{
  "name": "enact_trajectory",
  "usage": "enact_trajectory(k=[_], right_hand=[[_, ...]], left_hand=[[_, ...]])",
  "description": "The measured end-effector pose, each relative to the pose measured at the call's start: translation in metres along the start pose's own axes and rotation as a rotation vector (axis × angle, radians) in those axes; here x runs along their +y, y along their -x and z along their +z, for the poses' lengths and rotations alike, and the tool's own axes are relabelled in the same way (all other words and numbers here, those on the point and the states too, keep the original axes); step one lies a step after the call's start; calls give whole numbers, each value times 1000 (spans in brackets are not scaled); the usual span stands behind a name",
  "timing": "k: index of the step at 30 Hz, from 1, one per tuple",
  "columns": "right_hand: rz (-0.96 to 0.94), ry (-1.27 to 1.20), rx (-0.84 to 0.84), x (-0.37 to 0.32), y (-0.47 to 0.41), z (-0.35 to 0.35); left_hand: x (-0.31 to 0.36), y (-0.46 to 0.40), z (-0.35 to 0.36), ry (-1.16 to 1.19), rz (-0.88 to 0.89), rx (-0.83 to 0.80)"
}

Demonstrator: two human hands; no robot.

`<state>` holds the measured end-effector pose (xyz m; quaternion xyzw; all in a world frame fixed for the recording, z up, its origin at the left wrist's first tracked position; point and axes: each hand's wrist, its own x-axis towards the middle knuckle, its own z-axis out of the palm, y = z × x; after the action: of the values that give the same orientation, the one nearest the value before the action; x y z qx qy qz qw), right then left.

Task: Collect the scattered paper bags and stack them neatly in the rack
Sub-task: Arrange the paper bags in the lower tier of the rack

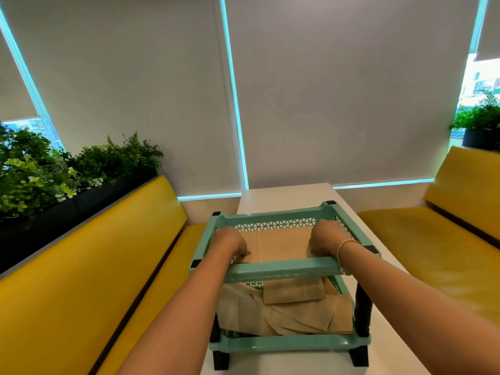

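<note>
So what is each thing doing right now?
Left hand: in the top tray, fingers curled on a paper bag.
Right hand: in the top tray, fingers curled on the bag.
Top paper bag: lying flat.
Lower paper bags: messy, overlapping.
Teal rack: upright on the white table.

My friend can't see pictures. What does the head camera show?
Both hands, left hand and right hand, press brown paper bags flat in the top tier of a teal two-tier rack on a white table. More bags lie untidily on the lower tier, between yellow benches.
</note>
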<state>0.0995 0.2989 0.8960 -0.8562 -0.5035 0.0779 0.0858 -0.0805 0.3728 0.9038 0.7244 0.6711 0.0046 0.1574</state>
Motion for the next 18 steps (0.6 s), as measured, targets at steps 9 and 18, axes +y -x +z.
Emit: enact_trajectory(k=[9, 18], right_hand=[[-456, -415, 601, 1, 57, -10], [-754, -234, 404, 55, 118, 106]], left_hand=[[5, 66, 12, 549, 419, 623], [-17, 106, 139, 696, 600, 612]])
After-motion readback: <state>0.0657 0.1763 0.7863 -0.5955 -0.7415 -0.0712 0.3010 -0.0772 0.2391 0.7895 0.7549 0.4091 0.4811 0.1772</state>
